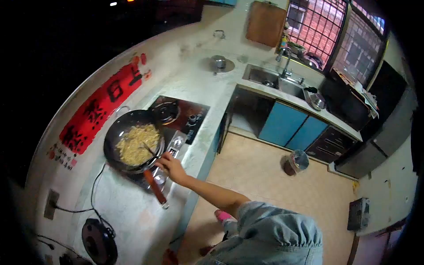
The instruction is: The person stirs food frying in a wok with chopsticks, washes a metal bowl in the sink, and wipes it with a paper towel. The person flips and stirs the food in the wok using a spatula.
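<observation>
My right hand is closed around the thin handle of a cooking utensil, whose head is partly hidden in the food. A dark wok stands on the stove at the left and holds pale yellow, chopped-looking food. Just below my right hand, the wok's reddish-brown handle sticks out over the counter; the fingers are not on it. My left hand does not show.
The second burner lies beyond the wok. A small metal pot stands at the corner and a double sink under the window. A black appliance with cords sits nearer on the counter. A bin stands on the floor.
</observation>
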`<state>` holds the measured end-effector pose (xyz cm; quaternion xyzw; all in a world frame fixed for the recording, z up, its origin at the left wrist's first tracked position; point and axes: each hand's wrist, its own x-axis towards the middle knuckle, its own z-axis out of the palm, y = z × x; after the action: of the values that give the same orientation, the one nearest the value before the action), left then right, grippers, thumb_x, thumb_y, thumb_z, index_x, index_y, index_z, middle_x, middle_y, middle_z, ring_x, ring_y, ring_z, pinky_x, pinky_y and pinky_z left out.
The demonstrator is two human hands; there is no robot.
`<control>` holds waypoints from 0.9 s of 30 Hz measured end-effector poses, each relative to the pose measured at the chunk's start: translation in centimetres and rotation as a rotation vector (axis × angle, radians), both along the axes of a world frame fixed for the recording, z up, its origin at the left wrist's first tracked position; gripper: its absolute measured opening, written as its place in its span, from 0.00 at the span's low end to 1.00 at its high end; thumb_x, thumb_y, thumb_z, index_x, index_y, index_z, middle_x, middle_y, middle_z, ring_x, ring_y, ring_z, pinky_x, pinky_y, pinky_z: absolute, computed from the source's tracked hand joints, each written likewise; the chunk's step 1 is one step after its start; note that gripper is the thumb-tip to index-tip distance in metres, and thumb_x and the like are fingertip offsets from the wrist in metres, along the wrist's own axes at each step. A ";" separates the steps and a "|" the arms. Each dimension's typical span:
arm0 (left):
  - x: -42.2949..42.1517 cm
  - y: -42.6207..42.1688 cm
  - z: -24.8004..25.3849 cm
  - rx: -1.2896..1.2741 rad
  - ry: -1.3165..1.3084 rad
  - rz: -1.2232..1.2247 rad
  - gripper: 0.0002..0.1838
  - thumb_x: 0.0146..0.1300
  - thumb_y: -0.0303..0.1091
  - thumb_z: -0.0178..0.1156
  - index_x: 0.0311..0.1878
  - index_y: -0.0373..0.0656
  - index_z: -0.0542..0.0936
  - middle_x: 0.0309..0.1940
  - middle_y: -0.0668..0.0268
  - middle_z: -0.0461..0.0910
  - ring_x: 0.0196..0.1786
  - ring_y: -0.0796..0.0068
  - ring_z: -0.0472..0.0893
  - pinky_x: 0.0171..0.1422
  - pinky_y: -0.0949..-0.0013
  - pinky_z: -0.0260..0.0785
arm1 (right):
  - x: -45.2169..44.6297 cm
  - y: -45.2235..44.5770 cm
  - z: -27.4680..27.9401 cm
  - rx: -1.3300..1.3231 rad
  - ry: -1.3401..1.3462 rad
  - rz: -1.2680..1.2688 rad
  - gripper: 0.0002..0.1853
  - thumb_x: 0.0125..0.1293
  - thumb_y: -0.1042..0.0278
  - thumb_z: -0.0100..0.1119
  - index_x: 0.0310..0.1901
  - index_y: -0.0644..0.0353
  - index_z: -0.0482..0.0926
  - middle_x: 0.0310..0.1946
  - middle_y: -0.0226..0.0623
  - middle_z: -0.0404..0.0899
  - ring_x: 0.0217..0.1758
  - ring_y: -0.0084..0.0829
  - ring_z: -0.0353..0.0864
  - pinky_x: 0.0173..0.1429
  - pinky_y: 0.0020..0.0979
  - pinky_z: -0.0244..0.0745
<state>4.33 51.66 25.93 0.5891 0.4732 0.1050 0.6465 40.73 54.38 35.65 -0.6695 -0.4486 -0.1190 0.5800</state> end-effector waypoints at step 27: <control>24.0 -8.2 -1.7 -0.176 -0.055 0.289 0.13 0.57 0.39 0.50 0.42 0.42 0.71 0.31 0.65 0.74 0.28 0.78 0.71 0.28 0.77 0.63 | 12.5 1.2 -2.8 0.119 0.084 0.391 0.03 0.48 0.79 0.53 0.27 0.63 0.72 0.32 0.39 0.66 0.36 0.37 0.67 0.39 0.30 0.64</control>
<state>28.36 43.47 24.19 0.4529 0.5424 0.1710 0.6866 53.18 55.62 32.87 -0.5386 -0.5376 -0.0027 0.6488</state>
